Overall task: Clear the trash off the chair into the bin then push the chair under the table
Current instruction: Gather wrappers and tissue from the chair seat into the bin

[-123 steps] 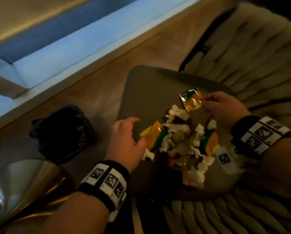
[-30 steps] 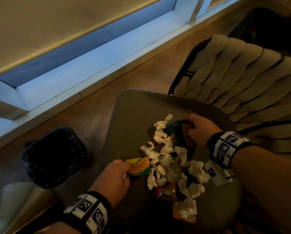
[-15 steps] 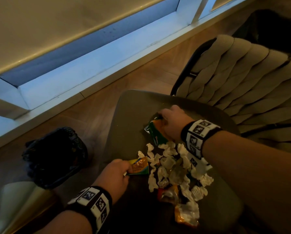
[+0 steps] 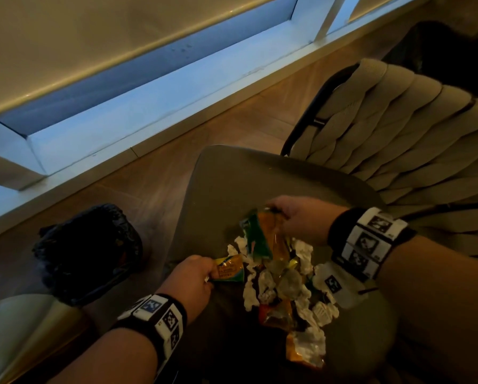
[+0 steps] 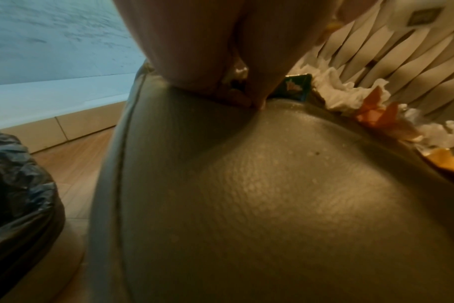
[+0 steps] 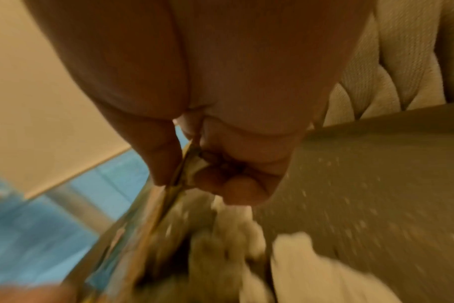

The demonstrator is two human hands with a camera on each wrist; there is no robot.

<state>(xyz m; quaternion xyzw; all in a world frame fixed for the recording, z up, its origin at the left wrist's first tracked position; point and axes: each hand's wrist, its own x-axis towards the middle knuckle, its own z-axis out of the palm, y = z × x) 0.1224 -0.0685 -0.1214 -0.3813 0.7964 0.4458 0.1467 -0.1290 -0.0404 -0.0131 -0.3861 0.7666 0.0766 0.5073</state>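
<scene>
A pile of trash (image 4: 285,284), crumpled white tissues and orange and green snack wrappers, lies on the grey chair seat (image 4: 232,184). My left hand (image 4: 193,278) pinches a yellow-orange wrapper (image 4: 229,270) at the pile's left edge, low on the seat (image 5: 246,205). My right hand (image 4: 296,217) grips a green and orange wrapper (image 4: 260,239) at the pile's far side; in the right wrist view the thumb and fingers (image 6: 166,164) pinch the wrapper's edge (image 6: 176,180). The bin (image 4: 88,253), lined with a black bag, stands on the floor left of the chair.
The chair's padded beige backrest (image 4: 398,128) rises at the right. A wooden floor (image 4: 204,139) runs to a white window sill and frame (image 4: 149,106) behind. A shiny pale curved object (image 4: 16,333) sits at the bottom left near the bin.
My right hand has lifted its green and orange wrapper slightly and drawn it back over the pile. My left hand keeps its pinch on the yellow-orange wrapper in nearly the same spot.
</scene>
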